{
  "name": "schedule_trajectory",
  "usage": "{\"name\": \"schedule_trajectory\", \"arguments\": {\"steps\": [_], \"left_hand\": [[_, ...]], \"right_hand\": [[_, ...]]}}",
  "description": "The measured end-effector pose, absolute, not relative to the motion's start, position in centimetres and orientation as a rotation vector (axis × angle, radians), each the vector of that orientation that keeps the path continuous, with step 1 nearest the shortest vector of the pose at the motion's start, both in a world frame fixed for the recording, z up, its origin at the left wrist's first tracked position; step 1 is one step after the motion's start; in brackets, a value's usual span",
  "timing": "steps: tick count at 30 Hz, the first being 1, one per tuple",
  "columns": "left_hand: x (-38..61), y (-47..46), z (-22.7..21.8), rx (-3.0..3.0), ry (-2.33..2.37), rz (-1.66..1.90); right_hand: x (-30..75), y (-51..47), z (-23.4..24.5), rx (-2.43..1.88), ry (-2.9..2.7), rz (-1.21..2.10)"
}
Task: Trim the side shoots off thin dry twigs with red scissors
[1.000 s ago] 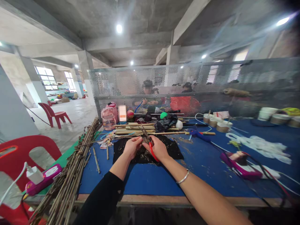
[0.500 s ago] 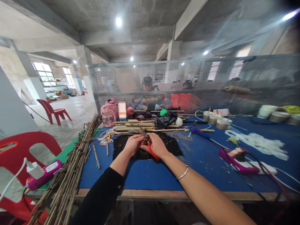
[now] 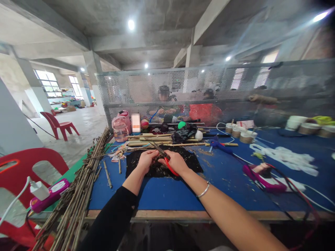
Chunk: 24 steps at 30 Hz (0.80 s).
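My right hand (image 3: 176,161) is closed around red-handled scissors (image 3: 170,168), whose dark metal blades point up and to the left. Facing it, my left hand (image 3: 147,160) is closed, its thumb and fingers pinched near the blades; whatever lies between them is too small to make out. Both hands are just above a black cloth (image 3: 192,163) strewn with small straw-coloured clippings. The cloth lies on the blue tabletop (image 3: 167,195).
Dry brown stalks (image 3: 75,195) lie in a bundle along the left edge. Bamboo sticks (image 3: 149,142), a pink bottle (image 3: 120,127) and a white ball (image 3: 199,135) line the back before a perforated metal screen (image 3: 146,87). A blue glue gun (image 3: 220,144) and purple power strip (image 3: 264,179) are right.
The scissors have turned slightly, with the blades lower and leaning further left. My hands have drawn a little apart, showing more clippings between them.
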State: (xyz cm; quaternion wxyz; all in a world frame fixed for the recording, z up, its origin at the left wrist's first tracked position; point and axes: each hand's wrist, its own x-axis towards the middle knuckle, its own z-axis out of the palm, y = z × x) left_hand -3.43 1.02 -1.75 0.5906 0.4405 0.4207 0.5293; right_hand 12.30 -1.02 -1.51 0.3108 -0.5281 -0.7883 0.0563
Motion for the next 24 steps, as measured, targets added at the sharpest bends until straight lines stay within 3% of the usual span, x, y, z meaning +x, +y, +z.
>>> {"name": "schedule_trajectory", "arguments": {"steps": [17,24], "left_hand": [[-2.91,0.87,-1.63,0.933,0.888,1.262],[-3.00,0.64,-1.45,1.035,0.934,1.276]], "right_hand": [[11.73,-1.07,-1.72,-1.392,-2.141,0.015],[11.86,-1.00,-1.90,-1.392,-2.086,0.113]]}}
